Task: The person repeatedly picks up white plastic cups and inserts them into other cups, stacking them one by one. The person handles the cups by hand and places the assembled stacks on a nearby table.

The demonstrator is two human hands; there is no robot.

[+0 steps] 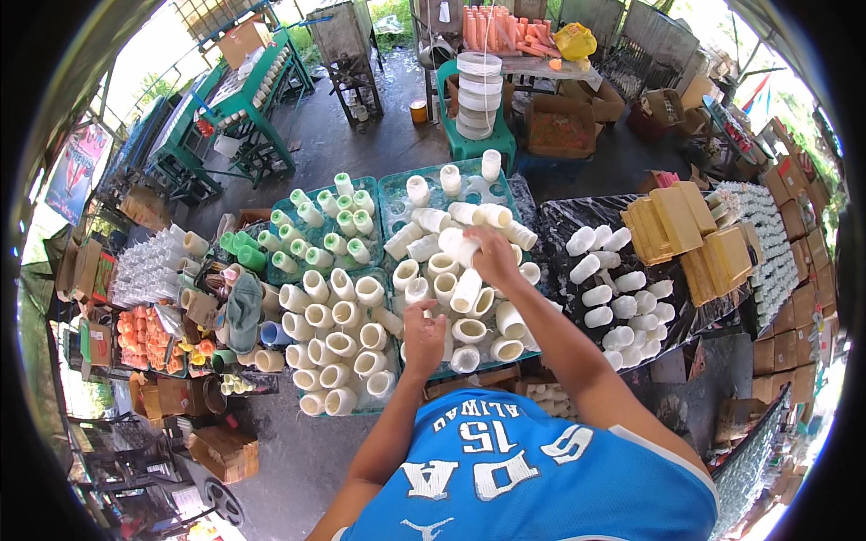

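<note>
Hollow cream-white cylinders, wax-like in look, crowd the teal tray (386,194) in front of me, some upright and others on their sides. My right hand (494,259) reaches over the tray, its fingers closed on a white cylinder (458,245) held tilted above the rest. Nearer to me, my left hand (424,341) has its fingers curled against another white cylinder (417,289); its grip is partly hidden. More open-mouthed cylinders (341,343) stand to the left of that hand. Behind those, greenish-white pillars (345,222) stand in a second teal tray (317,194).
On the right, white cylinders (629,282) and yellow blocks (678,216) lie on black plastic sheeting (577,213). A green chair (499,144) beyond the trays bears stacked white spools (478,90). Orange and clear pieces (149,270) fill the left side. Cardboard boxes (798,307) line the far right.
</note>
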